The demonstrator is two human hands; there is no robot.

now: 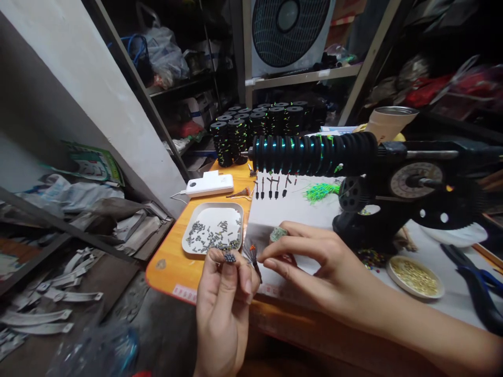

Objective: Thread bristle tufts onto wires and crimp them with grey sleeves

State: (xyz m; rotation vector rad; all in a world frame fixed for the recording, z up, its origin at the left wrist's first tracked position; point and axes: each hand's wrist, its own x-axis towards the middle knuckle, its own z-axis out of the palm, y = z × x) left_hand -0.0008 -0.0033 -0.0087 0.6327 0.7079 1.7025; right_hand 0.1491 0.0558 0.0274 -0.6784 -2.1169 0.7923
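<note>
My left hand point(226, 303) is closed near the table's front edge, its thumb and fingers pinching a cluster of small dark grey pieces point(229, 257). Beside its fingertips a bundle of dark strands with an orange tip point(252, 255) points upward. My right hand point(310, 259) comes in from the right, thumb and forefinger nearly together at that bundle; whether they grip a strand is too small to tell. A greenish lump point(278, 234) sits against the right hand's bent fingers. Behind the left hand, a white tray point(188, 250) holds many small dark pieces.
A black machine point(416, 178) with a ridged black roller point(314, 153) spans the right side. Nearby are green strands point(322, 192), a dish of gold bits point(415, 277) and blue-black pliers point(471, 288). A white power strip point(210, 185) and black spools point(257, 123) stand behind the tray.
</note>
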